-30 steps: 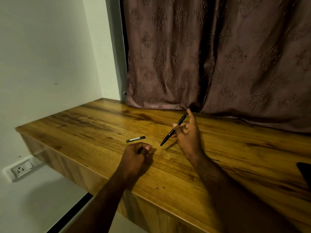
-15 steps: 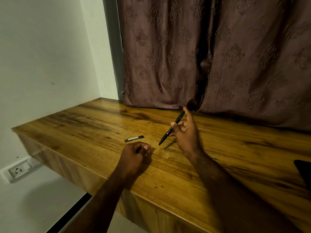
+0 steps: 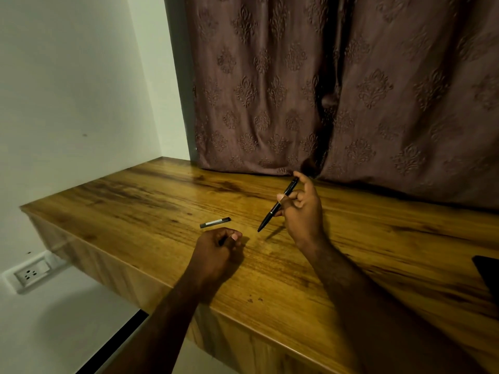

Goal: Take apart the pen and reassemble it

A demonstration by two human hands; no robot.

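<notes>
The pen sits tilted in the right hand, pinched between thumb and fingers, its tip pointing down-left just above the wooden table. To its left a short dark pen piece lies loose on the wood, so the pen seems at least partly taken apart. Just near of that piece, the left hand rests curled around something small and dark; what it is cannot be told. Reassembly appears unfinished. A patterned curtain hangs at the far edge.
</notes>
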